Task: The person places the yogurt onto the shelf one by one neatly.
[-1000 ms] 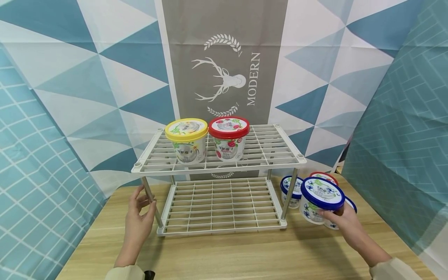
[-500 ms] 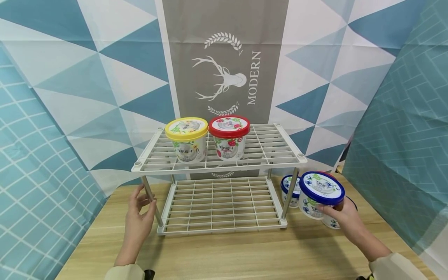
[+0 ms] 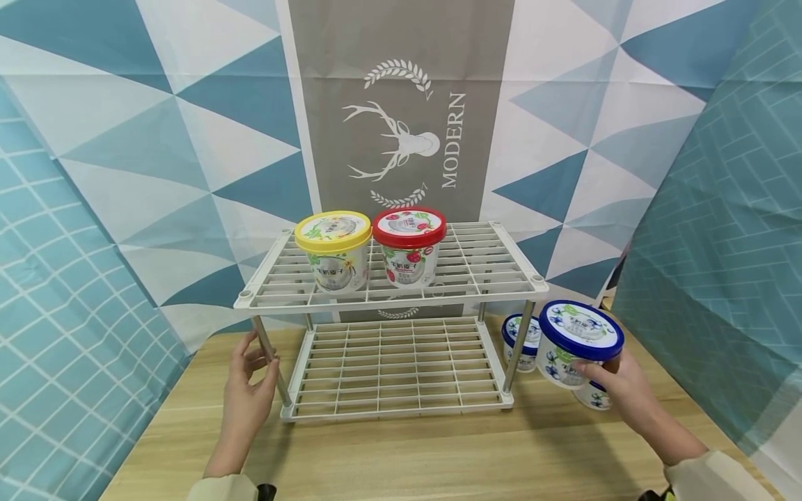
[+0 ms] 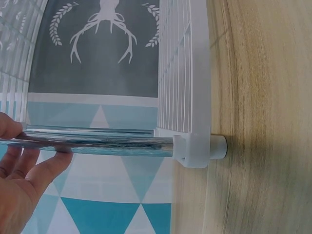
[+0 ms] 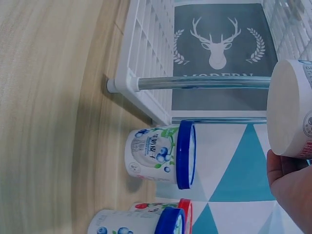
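My right hand (image 3: 625, 395) grips a white tub with a blue lid (image 3: 579, 330) by its side, raised above the table right of the rack. Its pale base shows in the right wrist view. With thumb and fingertips, my left hand (image 3: 247, 403) holds the front left metal post (image 3: 282, 390) of the white two-tier rack (image 3: 401, 414). On the upper tier stand a yellow-lidded tub (image 3: 335, 261) and a red-lidded tub (image 3: 410, 257), side by side. The lower tier bears nothing.
A blue-lidded tub (image 3: 521, 341) stands by the rack's right side on the wooden table (image 3: 401, 459). Another blue-lidded tub (image 3: 592, 396) is partly behind the held one. A red-lidded tub (image 5: 185, 214) shows in the right wrist view. Patterned cloth (image 3: 401, 104) hangs behind.
My right hand has lifted the blue-lidded tub slightly, and it now hides the red-lidded tub on the table in the head view. The left hand stays on the post.
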### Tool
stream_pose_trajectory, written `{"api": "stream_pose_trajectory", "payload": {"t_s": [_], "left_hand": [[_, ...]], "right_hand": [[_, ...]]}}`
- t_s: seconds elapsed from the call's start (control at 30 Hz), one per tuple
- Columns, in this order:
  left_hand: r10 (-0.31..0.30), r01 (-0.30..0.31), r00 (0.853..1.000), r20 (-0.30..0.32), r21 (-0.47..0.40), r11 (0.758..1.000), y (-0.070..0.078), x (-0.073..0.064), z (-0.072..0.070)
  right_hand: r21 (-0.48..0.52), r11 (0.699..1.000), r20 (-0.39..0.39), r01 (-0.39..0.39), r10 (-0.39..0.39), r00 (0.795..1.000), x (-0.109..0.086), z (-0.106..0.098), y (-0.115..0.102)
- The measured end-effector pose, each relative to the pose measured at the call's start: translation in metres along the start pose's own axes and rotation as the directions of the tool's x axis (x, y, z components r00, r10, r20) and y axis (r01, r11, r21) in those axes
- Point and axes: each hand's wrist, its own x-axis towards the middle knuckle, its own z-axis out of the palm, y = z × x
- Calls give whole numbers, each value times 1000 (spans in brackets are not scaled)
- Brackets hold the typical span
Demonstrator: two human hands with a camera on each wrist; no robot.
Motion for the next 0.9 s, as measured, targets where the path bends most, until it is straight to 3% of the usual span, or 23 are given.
{"api": "stream_pose_trajectory", "payload": {"t_s": [0.33,0.73,0.9], "left_hand": [[-6,6,1000,4,11,1000,1,0,0],[5,-5,1000,3,8,1000,0,-1,0],[10,-11,1000,6,5,1000,-1,-1,0]], "right_hand": [[-20,997,-13,80,-80,997,0,-5,-6],[83,984,-33,160,-158,987,0,-10,-10],[174,967,-48,187,-182,982,0,-9,-13]]}}
